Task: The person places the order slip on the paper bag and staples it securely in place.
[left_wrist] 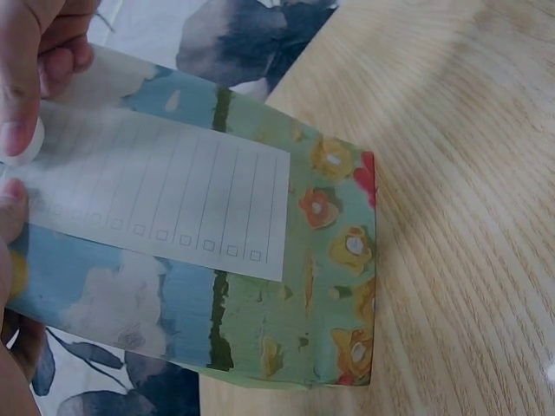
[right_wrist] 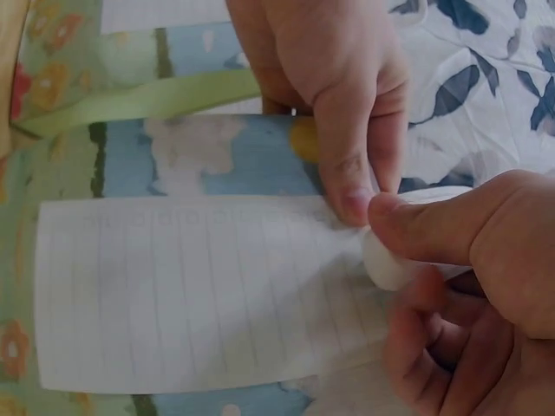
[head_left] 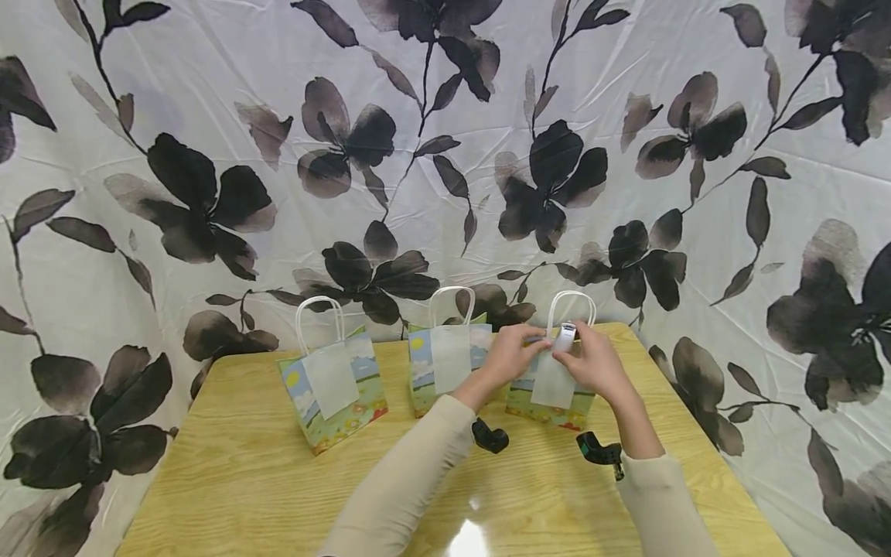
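In the head view, a paper gift bag [head_left: 520, 396] printed with a meadow and flowers stands at the right of the table. A white lined checklist sheet [head_left: 553, 387] lies flat against its front. My left hand [head_left: 513, 357] pinches the bag's top edge together with the sheet's upper end. With thumb and fingers my right hand [head_left: 602, 362] grips a small white stapler [head_left: 566, 337], which sits over the sheet's top. In the right wrist view, the stapler's rounded white end [right_wrist: 388, 264] shows under the right thumb; its jaws are hidden behind the fingers.
Two similar bags, a middle one [head_left: 421, 367] and a left one [head_left: 376, 394], stand on the wooden table [head_left: 250, 480], each with a white sheet on its front and white handles. A flowered cloth [head_left: 445, 193] hangs behind the table.
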The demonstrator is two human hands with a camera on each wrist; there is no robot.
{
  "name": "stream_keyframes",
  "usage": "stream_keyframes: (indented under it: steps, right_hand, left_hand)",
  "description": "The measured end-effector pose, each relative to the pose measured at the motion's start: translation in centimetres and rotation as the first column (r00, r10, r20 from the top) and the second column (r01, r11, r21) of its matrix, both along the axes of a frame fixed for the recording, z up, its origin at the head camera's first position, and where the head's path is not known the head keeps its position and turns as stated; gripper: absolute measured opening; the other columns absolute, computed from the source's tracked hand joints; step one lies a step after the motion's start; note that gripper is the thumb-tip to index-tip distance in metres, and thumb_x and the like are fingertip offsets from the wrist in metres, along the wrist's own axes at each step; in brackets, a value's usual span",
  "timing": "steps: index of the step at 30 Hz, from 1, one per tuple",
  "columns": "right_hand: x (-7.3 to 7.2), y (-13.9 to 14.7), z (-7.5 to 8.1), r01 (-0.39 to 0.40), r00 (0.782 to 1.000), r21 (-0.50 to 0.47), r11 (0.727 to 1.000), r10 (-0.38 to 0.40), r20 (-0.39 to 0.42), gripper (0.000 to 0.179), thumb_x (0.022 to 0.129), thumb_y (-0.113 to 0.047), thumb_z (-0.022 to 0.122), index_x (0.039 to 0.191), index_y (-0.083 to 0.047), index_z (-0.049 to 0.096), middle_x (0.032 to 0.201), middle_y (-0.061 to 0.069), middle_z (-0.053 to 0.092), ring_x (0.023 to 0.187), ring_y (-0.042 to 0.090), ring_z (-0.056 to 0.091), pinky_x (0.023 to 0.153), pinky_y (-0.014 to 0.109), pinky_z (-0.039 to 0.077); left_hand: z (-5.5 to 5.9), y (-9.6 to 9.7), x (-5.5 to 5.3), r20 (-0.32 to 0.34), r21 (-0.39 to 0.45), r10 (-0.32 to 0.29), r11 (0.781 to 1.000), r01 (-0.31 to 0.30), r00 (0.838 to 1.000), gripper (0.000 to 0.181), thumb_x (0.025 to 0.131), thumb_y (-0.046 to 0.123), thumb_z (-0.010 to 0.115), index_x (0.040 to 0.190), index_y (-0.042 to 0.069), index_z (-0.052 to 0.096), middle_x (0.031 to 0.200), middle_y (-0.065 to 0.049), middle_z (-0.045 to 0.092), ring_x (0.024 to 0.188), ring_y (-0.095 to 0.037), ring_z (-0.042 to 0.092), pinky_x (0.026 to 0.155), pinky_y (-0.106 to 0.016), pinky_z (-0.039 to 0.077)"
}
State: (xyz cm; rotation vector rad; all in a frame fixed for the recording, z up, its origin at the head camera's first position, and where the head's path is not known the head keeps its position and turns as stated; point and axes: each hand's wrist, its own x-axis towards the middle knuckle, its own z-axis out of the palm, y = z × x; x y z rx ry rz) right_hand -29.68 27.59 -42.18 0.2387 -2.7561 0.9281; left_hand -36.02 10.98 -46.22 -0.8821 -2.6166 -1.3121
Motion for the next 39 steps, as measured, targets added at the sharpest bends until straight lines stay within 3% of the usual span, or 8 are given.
stream_keyframes:
  steps: [7,12,14,19,26,34,39]
  right_hand:
    - [0.0,0.1,-0.6,-0.006,1.0,-0.073,0.997,0.005,-0.006,0.033,0.088,-0.01,0.073,0.113,0.004,0.057,0.102,0.021,0.064,0.09,0.034,0.06,0.071,0.047,0.049]
    - [-0.1,0.4,-1.3,-0.086,0.996,-0.112,0.99,0.085,-0.009,0.027,0.089,-0.008,0.072,0.11,0.002,0.057,0.09,0.016,0.065,0.066,0.027,0.066,0.057,0.039,0.053]
    - [-0.3,0.6,-1.6,-0.111,0.993,-0.104,0.988,0.107,-0.048,0.027,0.089,-0.008,0.072,0.109,0.001,0.057,0.087,0.015,0.065,0.06,0.022,0.063,0.054,0.035,0.051]
    - [-1.0,1.0,-2.7,-0.105,0.975,-0.073,0.992,0.089,-0.203,0.026,0.083,-0.007,0.078,0.101,0.0,0.061,0.078,0.01,0.066,0.063,0.018,0.058,0.055,0.031,0.046]
    - [-1.8,1.4,-3.9,-0.125,0.938,-0.119,0.985,0.078,-0.338,0.025,0.076,-0.005,0.084,0.091,0.0,0.064,0.066,0.004,0.06,0.053,0.011,0.049,0.047,0.026,0.04]
    - [-2.8,1.6,-4.6,-0.13,0.89,-0.088,0.988,0.077,-0.45,0.026,0.074,-0.011,0.086,0.085,-0.002,0.064,0.061,0.002,0.058,0.048,0.007,0.045,0.043,0.026,0.037]
    - [-2.7,1.8,-4.7,-0.138,0.889,-0.058,0.989,0.098,-0.447,0.028,0.075,-0.01,0.085,0.085,-0.001,0.06,0.061,0.002,0.056,0.047,0.008,0.043,0.042,0.026,0.036]
  left_hand:
    - [-0.2,0.1,0.0,-0.028,0.003,0.0,1.0,0.0,1.0,0.032,0.092,0.031,0.066,0.118,0.013,0.072,0.114,-0.001,0.069,0.105,-0.012,0.063,0.085,-0.024,0.05]
    - [-0.3,0.0,-0.1,-0.035,0.019,0.0,1.0,0.001,0.999,0.03,0.092,0.03,0.067,0.116,0.013,0.073,0.113,0.0,0.069,0.103,-0.011,0.064,0.082,-0.022,0.05]
    - [-0.3,0.0,-0.2,-0.039,0.025,0.005,1.0,-0.004,0.999,0.03,0.092,0.029,0.067,0.115,0.012,0.073,0.113,-0.001,0.069,0.103,-0.012,0.064,0.082,-0.022,0.05]
    - [-0.3,0.0,-0.3,-0.045,0.008,0.006,1.0,-0.006,0.999,0.03,0.093,0.029,0.066,0.117,0.012,0.072,0.114,-0.001,0.069,0.104,-0.013,0.064,0.083,-0.022,0.05]
    - [-0.2,0.2,-0.3,-0.023,0.0,0.007,1.0,-0.007,1.0,0.03,0.093,0.03,0.065,0.117,0.013,0.072,0.114,-0.001,0.068,0.1,-0.012,0.064,0.079,-0.021,0.051]
    - [-0.3,0.7,-0.7,-0.027,0.03,0.035,0.999,-0.035,0.999,0.028,0.093,0.026,0.067,0.114,0.01,0.073,0.114,-0.003,0.069,0.104,-0.013,0.063,0.083,-0.022,0.05]
    - [-0.3,0.8,-0.8,-0.012,0.04,0.025,0.999,-0.025,1.0,0.027,0.093,0.026,0.068,0.113,0.01,0.074,0.114,-0.003,0.069,0.103,-0.014,0.064,0.081,-0.022,0.05]
